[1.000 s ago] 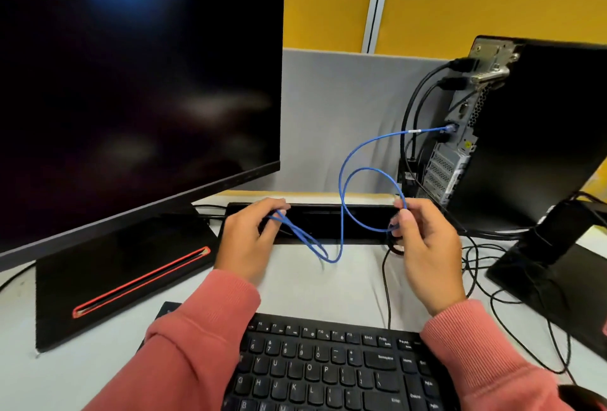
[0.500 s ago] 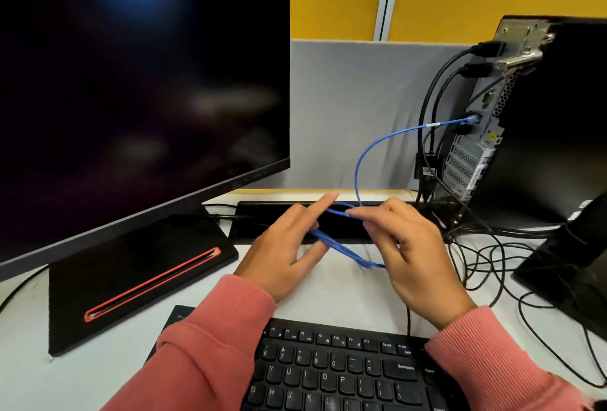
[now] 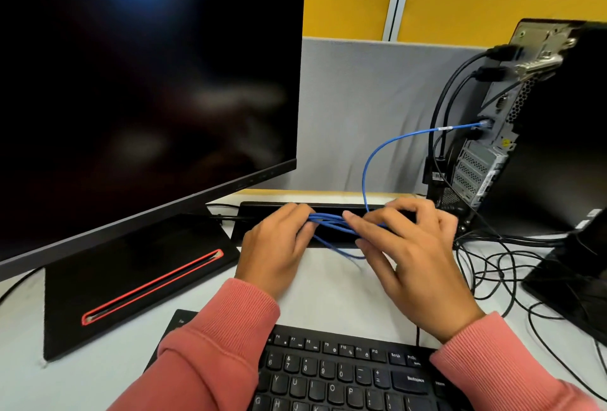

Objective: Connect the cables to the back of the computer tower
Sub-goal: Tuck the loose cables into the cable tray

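Both hands have drawn together, folding the blue cable (image 3: 368, 160) into a tighter bundle. Left hand (image 3: 276, 246) pinches the strands at one end; right hand (image 3: 410, 259) closes loosely over the other. Its far end sits plugged into the computer tower (image 3: 558, 134) at the desk's (image 3: 328, 285) back right corner.

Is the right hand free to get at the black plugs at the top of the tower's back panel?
Probably not yet: the right hand is busy bundling the blue cable with the left hand. The path to the plugs looks open otherwise.
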